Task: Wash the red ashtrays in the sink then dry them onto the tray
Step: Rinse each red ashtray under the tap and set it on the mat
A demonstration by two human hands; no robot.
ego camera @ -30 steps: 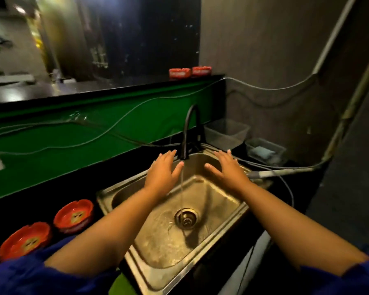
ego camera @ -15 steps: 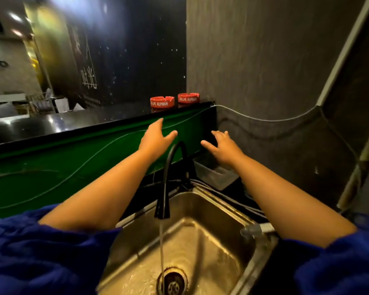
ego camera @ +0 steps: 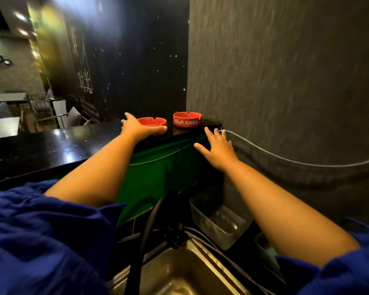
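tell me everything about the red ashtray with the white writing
The lettered ashtray is round, glossy red, glass-like, with white RAJA RIMBA on its side and notches in its rim. It stands upright on the black counter by the grey wall, right of a second red ashtray, apart from it. Nothing touches it; the open right hand is short of it.

Bar: black counter [ego camera: 51,150], branded ashtray [ego camera: 187,122], steel sink [ego camera: 179,275], chairs [ego camera: 42,107] beyond.

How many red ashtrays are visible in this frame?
2. Both sit on the black counter: the left ashtray partly behind the left hand, the right ashtray, lettered RAJA RIMBA, beside the grey wall. More may lie out of frame.
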